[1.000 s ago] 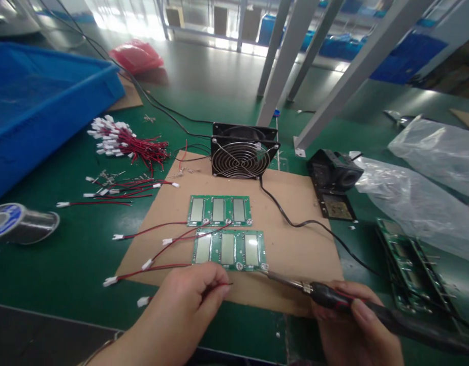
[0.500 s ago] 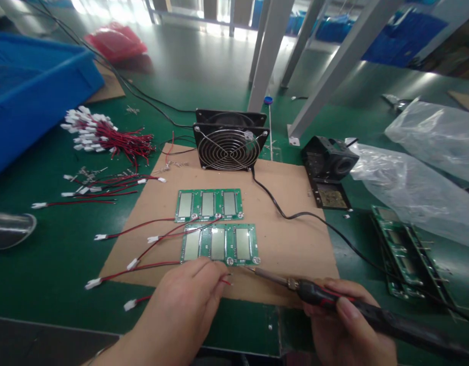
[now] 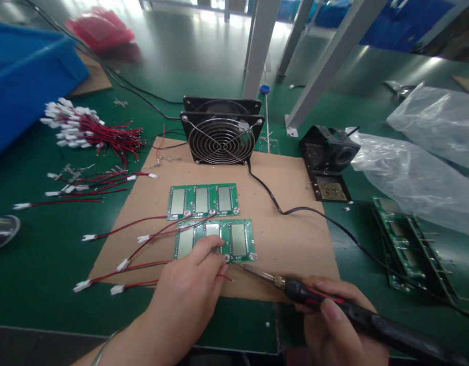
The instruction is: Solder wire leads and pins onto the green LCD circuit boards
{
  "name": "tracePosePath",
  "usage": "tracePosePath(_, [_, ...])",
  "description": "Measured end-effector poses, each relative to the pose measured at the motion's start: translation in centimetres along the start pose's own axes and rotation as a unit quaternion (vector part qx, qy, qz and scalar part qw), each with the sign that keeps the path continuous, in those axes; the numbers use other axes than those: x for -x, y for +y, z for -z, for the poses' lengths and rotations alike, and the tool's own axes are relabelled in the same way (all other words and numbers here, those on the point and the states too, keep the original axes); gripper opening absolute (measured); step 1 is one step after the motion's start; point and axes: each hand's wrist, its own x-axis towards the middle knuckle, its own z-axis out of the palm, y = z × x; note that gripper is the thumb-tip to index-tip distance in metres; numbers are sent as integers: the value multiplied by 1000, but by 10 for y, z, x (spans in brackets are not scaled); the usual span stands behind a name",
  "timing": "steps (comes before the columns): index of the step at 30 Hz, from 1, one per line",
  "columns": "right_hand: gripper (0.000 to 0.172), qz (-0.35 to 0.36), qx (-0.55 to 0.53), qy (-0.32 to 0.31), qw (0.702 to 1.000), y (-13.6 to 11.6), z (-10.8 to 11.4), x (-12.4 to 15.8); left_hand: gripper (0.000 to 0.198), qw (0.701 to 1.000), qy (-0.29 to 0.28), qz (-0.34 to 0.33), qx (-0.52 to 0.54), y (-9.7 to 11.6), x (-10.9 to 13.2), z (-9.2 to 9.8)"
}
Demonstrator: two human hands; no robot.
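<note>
And here's the near circuit board [image 3: 227,234], flat on the cardboard sheet [image 3: 287,229], directly under the fingers of the left hand [image 3: 192,284]! A second ago that hand sat below the board's lower edge; now it has come up onto it, index finger laid across the middle window. It has a wire lead [image 3: 141,283] in its grip, one red end poking out towards the right; the black end, plain to see half a second ago, is lost behind the fingers. The board's lower left part is covered too.

In from the right, the right hand [image 3: 321,333] is wrapped around the soldering iron [image 3: 356,316], thumb on top. Its tip has slid left along the board's lower edge, away from the corner, and now sits just beside the left fingertips. Touching the board? Can't tell from here! The rear of the handle blurs and runs out of frame.

Just beyond lies the far circuit board [image 3: 202,200], leads trailing left, and behind it stands the black fan [image 3: 222,140]. Out on the left, the solder spool [image 3: 3,231], whole in view a moment back, is sliced by the frame's edge.
</note>
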Motion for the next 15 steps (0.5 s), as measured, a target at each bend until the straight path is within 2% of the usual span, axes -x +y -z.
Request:
tracePosePath(6, [9, -26, -2, -4, 1000, -2, -1, 2, 15, 997, 36, -44, -50, 0, 4, -4])
tracePosePath(15, [12, -36, 37, -5, 999, -2, 0, 3, 12, 996, 23, -35, -76, 4, 1, -4])
